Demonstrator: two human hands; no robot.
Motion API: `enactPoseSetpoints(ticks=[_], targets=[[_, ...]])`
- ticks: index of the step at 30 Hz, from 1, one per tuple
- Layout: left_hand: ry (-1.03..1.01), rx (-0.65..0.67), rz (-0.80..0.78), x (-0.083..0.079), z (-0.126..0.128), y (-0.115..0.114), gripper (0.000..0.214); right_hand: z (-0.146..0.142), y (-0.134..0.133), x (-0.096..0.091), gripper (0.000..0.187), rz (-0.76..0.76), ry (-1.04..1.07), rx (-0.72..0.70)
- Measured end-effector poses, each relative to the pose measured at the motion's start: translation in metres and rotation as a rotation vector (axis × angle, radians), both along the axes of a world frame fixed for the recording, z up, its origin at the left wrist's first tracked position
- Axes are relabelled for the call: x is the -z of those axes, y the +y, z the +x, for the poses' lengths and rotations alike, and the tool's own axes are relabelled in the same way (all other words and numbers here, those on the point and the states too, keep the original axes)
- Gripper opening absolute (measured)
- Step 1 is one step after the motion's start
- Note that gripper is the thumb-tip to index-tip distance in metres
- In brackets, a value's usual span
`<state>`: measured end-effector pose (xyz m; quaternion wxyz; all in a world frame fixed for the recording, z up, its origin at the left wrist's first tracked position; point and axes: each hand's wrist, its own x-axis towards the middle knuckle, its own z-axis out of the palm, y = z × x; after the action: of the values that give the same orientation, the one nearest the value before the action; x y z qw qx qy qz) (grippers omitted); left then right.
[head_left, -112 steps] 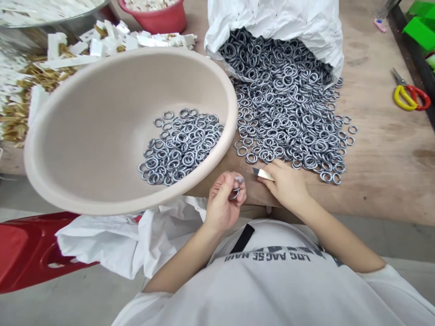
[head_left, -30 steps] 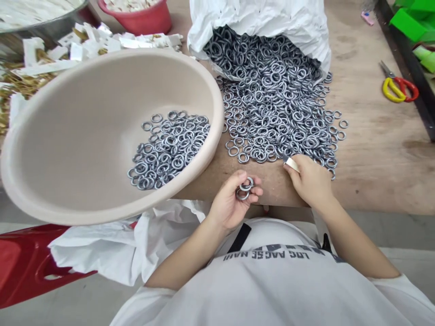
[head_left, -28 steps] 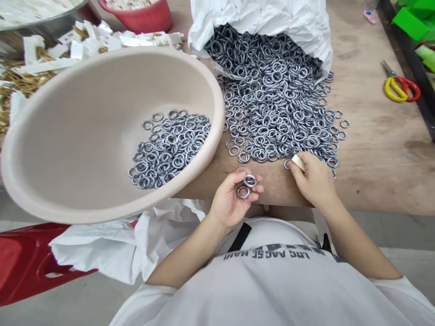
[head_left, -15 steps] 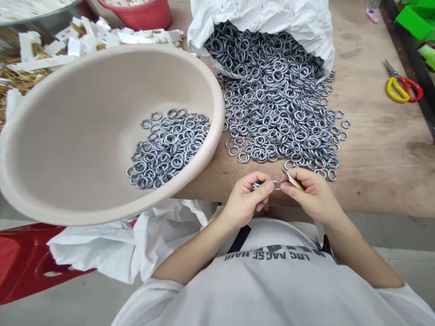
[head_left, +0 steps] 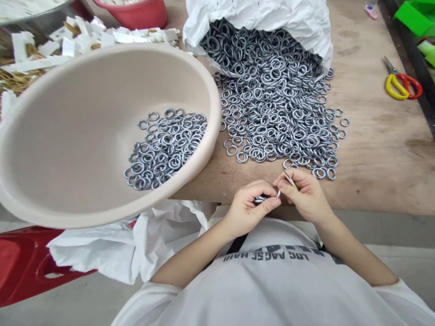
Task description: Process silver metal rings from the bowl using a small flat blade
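Observation:
My left hand is closed around a few grey rings, and one of them is pinched at its fingertips. Touching that ring from the other side is my right hand, closed on a thin pointed blade with a pale tan handle. Just beyond my hands lies a heap of grey rings, spilling from a crumpled white sack. On the left, a large beige basin holds a smaller pile of the same rings along its near right side.
Scissors with yellow and red handles lie at the right. Behind the basin are white and tan scraps and a red tub. Green bins stand at the far right; a red stool is low left.
The ring between my hands has tilted from flat to more upright. My right hand has shifted slightly left, and the blade has turned more edge-on.

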<state>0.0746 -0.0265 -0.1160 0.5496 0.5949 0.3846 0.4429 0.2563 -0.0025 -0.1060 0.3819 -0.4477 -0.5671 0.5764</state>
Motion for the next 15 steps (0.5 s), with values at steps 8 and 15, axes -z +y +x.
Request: enactPoseSetpoints(ticks=[8,15], targets=[[0.004,-0.078,0.095,0.003,-0.007,0.000,0.012,0.010,-0.014,-0.009,0.031,0.471,-0.429,-0.111],[0.011,-0.041,0.123,0.002,-0.008,-0.002,0.012,0.009,-0.011,-0.005,0.037,0.457,-0.500,-0.158]])
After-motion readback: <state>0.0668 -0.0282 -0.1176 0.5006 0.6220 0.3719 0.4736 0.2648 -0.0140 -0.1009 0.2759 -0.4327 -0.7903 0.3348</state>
